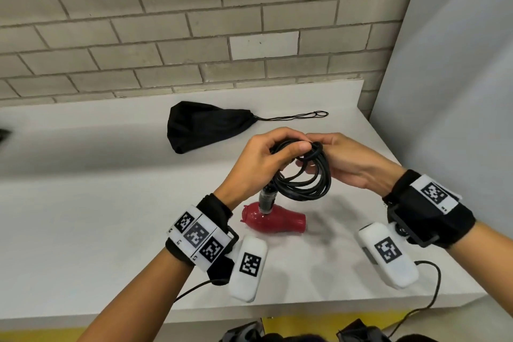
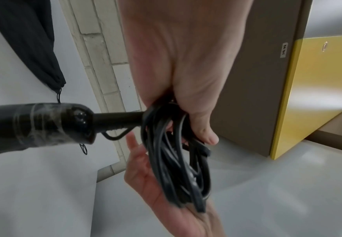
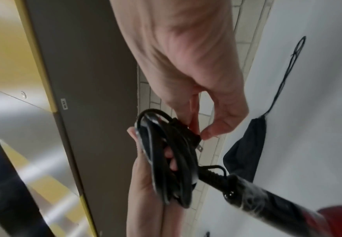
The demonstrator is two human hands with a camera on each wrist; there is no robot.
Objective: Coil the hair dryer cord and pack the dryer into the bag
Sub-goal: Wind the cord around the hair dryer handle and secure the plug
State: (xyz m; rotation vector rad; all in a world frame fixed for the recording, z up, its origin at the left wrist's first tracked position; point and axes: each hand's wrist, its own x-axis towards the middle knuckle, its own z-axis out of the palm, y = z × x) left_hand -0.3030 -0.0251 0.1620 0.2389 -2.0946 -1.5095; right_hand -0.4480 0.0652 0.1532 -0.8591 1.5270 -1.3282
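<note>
Above the white table (image 1: 111, 216), the black cord (image 1: 305, 175) hangs in a coil of several loops between both hands. My left hand (image 1: 286, 148) grips the top of the coil, thumb over the loops (image 2: 176, 160). In the right wrist view, my right hand (image 1: 330, 153) pinches the plug (image 3: 194, 137) against the coil between thumb and forefinger. The red hair dryer (image 1: 273, 221) is below the coil, its black taped handle (image 1: 268, 198) pointing up; whether it rests on the table I cannot tell. The black drawstring bag (image 1: 205, 125) lies further back, mouth cinched.
The bag's drawstring (image 1: 294, 116) trails right across the table. A brick wall (image 1: 194, 22) backs the table and a grey panel (image 1: 458, 91) stands at its right end. Yellow cabinet fronts (image 2: 318, 88) show in the wrist views. The table's front edge (image 1: 305, 311) is close.
</note>
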